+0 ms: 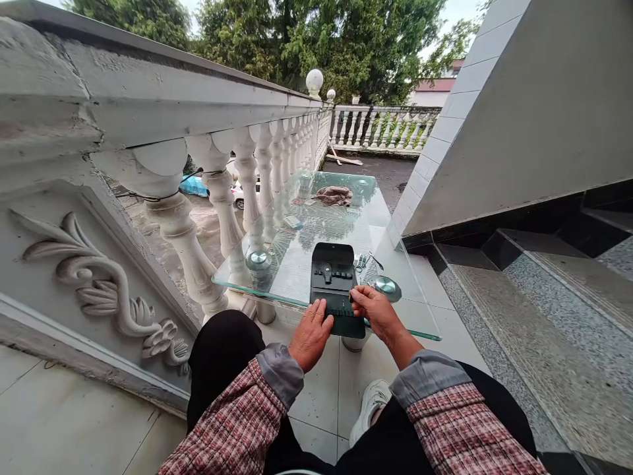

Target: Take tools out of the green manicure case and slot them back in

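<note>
A black folding case (pixel 332 258) lies unfolded on the near part of the glass table, with small loops in rows across its inside. A slim tool or two seems to sit in the lower row, too small to name. My left hand (pixel 310 330) rests on the case's lower left edge, fingers stretched out. At the right edge of the case, my right hand (pixel 373 310) is closed in a pinch around something small and dark, mostly hidden by the fingers. Just beyond it lie several small metal tools (pixel 362 260) on the glass.
The glass table (pixel 232 280) has round metal discs (pixel 386 284) above its legs. Farther back are a crumpled brown cloth (pixel 332 195) and a small light-blue packet (pixel 293 222). A white balustrade (pixel 225 204) runs along the left; stone steps (pixel 534 297) rise on the right.
</note>
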Available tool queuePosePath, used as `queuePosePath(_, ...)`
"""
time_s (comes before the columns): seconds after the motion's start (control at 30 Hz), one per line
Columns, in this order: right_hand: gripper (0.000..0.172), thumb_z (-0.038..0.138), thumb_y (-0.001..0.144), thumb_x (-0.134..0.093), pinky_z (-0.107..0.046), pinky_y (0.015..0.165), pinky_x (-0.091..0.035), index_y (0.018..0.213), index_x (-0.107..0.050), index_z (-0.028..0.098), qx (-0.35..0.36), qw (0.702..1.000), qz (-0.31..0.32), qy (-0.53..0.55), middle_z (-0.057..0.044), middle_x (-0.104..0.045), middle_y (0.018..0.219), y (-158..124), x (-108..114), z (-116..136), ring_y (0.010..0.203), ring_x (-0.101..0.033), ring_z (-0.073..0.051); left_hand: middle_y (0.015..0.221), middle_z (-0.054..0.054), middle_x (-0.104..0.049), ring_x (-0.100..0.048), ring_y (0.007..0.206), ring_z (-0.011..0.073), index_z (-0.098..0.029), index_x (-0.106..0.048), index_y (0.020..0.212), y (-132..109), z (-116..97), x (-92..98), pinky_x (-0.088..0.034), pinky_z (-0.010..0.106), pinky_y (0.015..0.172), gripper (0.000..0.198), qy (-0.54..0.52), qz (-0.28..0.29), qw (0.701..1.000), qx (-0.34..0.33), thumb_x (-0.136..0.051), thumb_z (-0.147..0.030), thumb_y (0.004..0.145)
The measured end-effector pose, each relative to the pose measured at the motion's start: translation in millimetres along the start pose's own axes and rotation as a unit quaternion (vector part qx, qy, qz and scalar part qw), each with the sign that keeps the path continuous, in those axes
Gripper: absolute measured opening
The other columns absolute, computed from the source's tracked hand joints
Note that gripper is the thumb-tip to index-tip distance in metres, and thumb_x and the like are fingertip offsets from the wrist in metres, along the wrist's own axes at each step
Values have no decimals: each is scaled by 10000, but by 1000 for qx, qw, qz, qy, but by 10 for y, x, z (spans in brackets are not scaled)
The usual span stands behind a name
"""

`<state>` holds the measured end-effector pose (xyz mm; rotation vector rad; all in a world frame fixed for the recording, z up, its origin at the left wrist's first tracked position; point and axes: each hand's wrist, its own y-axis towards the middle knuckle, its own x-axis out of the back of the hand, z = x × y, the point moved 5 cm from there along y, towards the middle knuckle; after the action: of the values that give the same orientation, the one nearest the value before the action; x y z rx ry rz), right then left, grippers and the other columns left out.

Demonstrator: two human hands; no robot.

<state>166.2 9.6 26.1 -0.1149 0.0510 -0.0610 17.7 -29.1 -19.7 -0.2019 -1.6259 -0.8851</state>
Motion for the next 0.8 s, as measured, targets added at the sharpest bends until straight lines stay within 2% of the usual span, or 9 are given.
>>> queuePosePath(0.1,271,360,595,-688,-175,401,-389,697,-516,177,-1,998,-18,-56,65,-487,509,72,-63,-70,442,-472,-63,1392,207,-340,-287,1321,316,-132,-490,1153,-18,8,2,-353,492,1027,291,-2,-7,1000,2,-520,-120,864)
queuePosePath(0.3,117,254,687,-562,-197,416,-404,632,-492,178,-12,983,-24,-182,31,-559,513,192,-164,-169,401,-505,-75,1380,175,-367,-349,1290,311,-185,-499,1192,-54,31,-20,-365,498,1012,327,-1,-18,1000,6,-540,-149,870)
queuePosePath(0.47,140,259,706,-527,-201,433,-349,590,-531,181,4,956,-39,-291,47,-509,452,237,-184,-140,373,-459,-71,1383,180,-364,-349,1290,313,-184,-510,1198,-67,36,-46,-370,490,1010,337,-1,-19,1000,-2,-551,-147,866)
queuePosePath(0.67,152,263,683,-550,-223,536,-333,559,-591,185,40,917,-56,-394,1,-615,604,230,-183,-57,589,-528,-117,1396,189,-343,-337,1299,304,-174,-496,1215,-81,43,-53,-368,491,1007,352,2,-22,1000,-16,-522,-106,871)
queuePosePath(0.8,177,275,710,-525,-231,545,-323,592,-625,188,31,895,-51,-441,-14,-639,649,237,-183,-62,619,-529,-128,1394,186,-347,-347,1292,306,-178,-497,1207,-81,47,-74,-377,498,995,351,7,-24,1000,-19,-525,-101,866)
